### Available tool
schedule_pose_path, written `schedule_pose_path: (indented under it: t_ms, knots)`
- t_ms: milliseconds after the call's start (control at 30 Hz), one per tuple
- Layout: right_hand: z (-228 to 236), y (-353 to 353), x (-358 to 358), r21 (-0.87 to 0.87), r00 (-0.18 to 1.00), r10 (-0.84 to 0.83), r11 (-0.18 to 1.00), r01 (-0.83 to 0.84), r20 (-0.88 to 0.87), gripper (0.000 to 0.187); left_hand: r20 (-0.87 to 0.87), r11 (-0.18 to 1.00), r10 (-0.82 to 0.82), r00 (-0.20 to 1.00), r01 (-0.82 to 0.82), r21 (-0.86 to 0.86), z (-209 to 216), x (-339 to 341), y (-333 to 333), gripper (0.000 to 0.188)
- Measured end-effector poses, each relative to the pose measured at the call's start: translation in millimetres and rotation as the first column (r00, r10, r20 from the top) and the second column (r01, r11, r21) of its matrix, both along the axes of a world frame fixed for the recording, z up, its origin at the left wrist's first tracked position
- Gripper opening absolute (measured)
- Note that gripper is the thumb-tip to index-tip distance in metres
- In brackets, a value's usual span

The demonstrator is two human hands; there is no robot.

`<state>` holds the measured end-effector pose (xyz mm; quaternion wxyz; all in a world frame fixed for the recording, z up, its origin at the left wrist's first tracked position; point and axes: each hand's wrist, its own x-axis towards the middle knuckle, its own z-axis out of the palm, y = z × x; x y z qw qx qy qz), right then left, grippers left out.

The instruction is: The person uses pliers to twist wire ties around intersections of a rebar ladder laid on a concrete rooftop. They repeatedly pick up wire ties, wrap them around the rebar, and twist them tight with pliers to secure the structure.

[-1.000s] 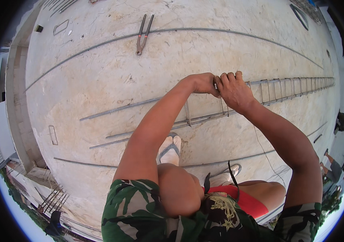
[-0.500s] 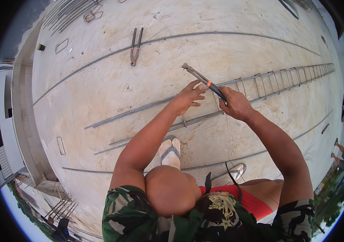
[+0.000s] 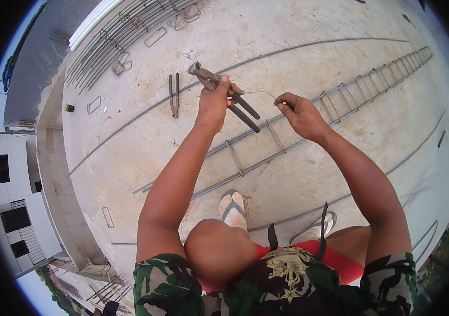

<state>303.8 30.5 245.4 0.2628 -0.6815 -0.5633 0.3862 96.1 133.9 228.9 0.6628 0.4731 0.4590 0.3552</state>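
My left hand (image 3: 214, 109) is wrapped round a pair of end-cutting pincers (image 3: 247, 108) with dark handles and orange bands. The handles are spread apart, and the head points up and to the left. In my right hand (image 3: 303, 118), thumb and fingers pinch a thin tie wire (image 3: 262, 92). The wire stretches loosely between my two hands. Beneath them lies a long ladder-shaped rebar cage (image 3: 276, 136), its bars joined by rectangular stirrups; neither hand touches it.
A second pair of pincers (image 3: 176, 100) lies on the concrete floor left of my hands. One long bar (image 3: 288, 48) curves beyond the cage. Stacked rebar (image 3: 111, 50) sits far left, near loose stirrups (image 3: 156, 37). A low wall (image 3: 56, 184) edges the left side.
The pincers have passed from my right hand to my left, and their handles are now spread. My right hand now pinches the wire. The view has shifted a little.
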Motion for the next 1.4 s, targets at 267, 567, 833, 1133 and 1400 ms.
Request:
schedule_pose_path:
  t_ms: [267, 567, 833, 1133, 1400]
  knots:
    - [-31, -32, 41, 0.057, 0.996, 0.037, 0.997, -0.042, 0.080, 0.023, -0.301, 0.905, -0.382, 0.874, 0.288, -0.314, 9, 12, -21, 0.043]
    - [-65, -55, 42, -0.187, 0.924, 0.105, 0.982, -0.037, 0.367, 0.020, -0.621, 0.627, -0.753, 0.218, 0.523, -0.578, -82, 8, -52, 0.036]
    - [-77, -62, 44, -0.291, 0.911, 0.212, 0.951, -0.108, 0.355, 0.019, -0.928, 0.665, -0.360, 0.093, 0.724, -0.185, -31, 51, -80, 0.043]
    - [-90, -60, 37, -0.301, 0.924, 0.317, 0.921, -0.247, 0.215, 0.024, -0.112, 0.929, -0.330, 0.937, 0.344, 0.138, -8, 27, -58, 0.045]
    - [-101, -54, 85, -0.507, 0.994, -0.079, 0.861, 0.029, -0.076, 0.032, 0.452, 0.980, -0.151, 0.879, 0.074, 0.184, 46, 11, -38, 0.050]
